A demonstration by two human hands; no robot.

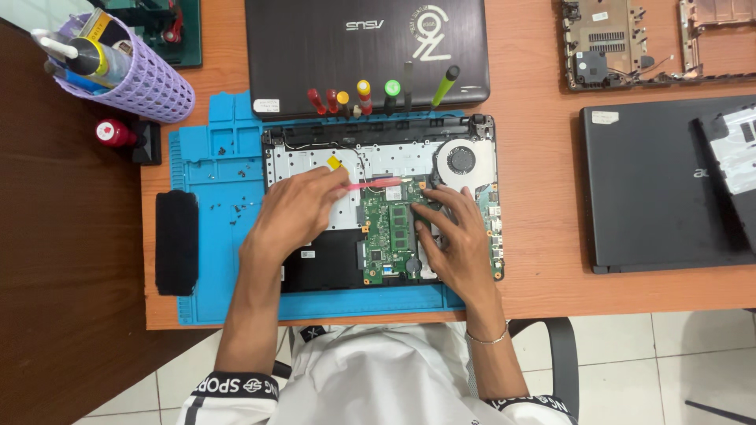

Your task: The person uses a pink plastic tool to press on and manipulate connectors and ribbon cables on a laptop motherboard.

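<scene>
Blue mat [213,157], opened laptop [378,212]: left hand [295,208] grips pink pry tool [376,183]; right hand [461,244], fingers loose, steadies green board [390,236]; prying step, needs gentle leverage.

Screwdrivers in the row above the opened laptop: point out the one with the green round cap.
The green-capped screwdriver, fifth from the left, between the yellow-capped screwdriver and the black-handled one.

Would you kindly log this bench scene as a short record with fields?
Left hand: holds thin pink plastic pry tool, tip toward the board
Right hand: fingers pressing on green circuit board
Work item: opened black laptop base, round grey fan exposed
Surface: blue silicone repair mat
Nearby: row of coloured-handled screwdrivers
</scene>
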